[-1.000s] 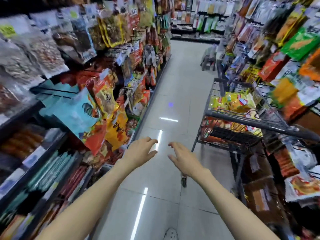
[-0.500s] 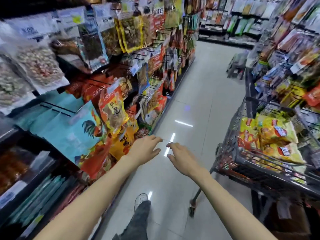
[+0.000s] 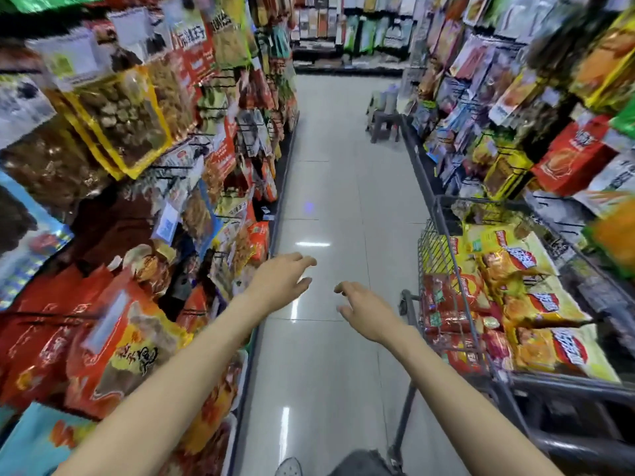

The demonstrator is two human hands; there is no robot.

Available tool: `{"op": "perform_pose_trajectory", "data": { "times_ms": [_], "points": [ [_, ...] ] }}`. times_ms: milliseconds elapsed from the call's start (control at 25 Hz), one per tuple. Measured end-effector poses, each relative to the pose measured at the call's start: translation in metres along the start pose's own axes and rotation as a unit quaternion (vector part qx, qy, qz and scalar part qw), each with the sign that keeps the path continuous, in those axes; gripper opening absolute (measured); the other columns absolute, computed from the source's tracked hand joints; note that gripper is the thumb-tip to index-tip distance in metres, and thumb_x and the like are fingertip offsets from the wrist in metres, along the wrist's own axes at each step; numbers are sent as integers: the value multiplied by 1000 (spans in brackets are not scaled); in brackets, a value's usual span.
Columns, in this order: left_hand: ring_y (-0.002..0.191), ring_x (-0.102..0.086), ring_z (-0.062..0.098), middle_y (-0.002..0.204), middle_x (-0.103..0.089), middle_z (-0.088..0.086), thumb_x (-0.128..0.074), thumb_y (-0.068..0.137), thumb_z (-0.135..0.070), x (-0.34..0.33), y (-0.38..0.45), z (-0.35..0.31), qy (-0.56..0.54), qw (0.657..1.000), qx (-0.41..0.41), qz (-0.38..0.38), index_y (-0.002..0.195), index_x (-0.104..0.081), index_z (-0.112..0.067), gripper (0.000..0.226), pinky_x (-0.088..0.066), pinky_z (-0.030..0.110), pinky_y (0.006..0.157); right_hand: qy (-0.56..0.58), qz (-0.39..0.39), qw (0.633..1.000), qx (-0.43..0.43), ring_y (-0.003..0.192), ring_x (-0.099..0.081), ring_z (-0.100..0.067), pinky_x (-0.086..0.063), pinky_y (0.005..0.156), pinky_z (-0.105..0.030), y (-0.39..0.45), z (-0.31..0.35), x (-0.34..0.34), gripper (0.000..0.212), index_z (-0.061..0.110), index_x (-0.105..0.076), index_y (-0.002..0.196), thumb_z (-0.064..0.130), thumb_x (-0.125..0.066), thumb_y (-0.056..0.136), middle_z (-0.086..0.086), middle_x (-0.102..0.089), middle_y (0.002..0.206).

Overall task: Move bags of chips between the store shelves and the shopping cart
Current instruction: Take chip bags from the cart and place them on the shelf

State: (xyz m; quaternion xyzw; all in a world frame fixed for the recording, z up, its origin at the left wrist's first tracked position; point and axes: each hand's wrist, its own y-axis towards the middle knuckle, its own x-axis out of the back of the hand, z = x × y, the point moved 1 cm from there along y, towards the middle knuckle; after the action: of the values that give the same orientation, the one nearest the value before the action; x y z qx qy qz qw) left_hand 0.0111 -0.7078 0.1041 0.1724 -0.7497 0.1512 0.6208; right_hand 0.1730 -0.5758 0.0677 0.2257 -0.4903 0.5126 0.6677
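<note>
A grey wire shopping cart point(image 3: 446, 207) stands at the right of the aisle, filled with yellow chip bags point(image 3: 512, 255) and red chip bags point(image 3: 446, 297). My left hand point(image 3: 280, 281) and my right hand point(image 3: 366, 310) reach out over the aisle floor, both empty with fingers loosely spread. The right hand is a short way left of the cart's side. The left hand hovers beside the left shelves point(image 3: 192, 207), which are hung with many snack bags. Neither hand touches a bag.
Shelves packed with snack bags line both sides of the tiled aisle point(image 3: 330, 187). A small grey stool point(image 3: 385, 121) stands far down on the right. My shoe point(image 3: 288, 467) and trouser leg show at the bottom edge.
The view has moved forward along the aisle; the cart now sits closer at the right. Both hands stay empty and have drifted slightly apart, fingers more spread.
</note>
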Motion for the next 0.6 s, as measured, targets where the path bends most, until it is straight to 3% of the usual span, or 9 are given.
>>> {"op": "perform_pose_trajectory", "data": {
  "times_ms": [320, 600],
  "points": [
    [116, -55, 25, 131, -56, -1, -46, 100, -33, -23, 180, -42, 11, 989, -130, 69, 137, -49, -25, 38, -49, 38, 87, -4, -36, 991, -129, 124, -49, -30, -44, 96, -40, 70, -128, 52, 38, 16, -46, 135, 29, -48, 100, -8, -51, 136],
    [119, -56, 25, 131, -56, -4, -47, 99, -35, -27, 352, -144, 18, 971, -222, 88, 136, -49, -29, 37, -51, 43, 88, 22, -98, 970, -219, 123, -50, -33, -45, 89, -39, 106, -258, 133, 37, 12, -48, 133, 25, -48, 99, -11, -53, 135]
  ]
}}
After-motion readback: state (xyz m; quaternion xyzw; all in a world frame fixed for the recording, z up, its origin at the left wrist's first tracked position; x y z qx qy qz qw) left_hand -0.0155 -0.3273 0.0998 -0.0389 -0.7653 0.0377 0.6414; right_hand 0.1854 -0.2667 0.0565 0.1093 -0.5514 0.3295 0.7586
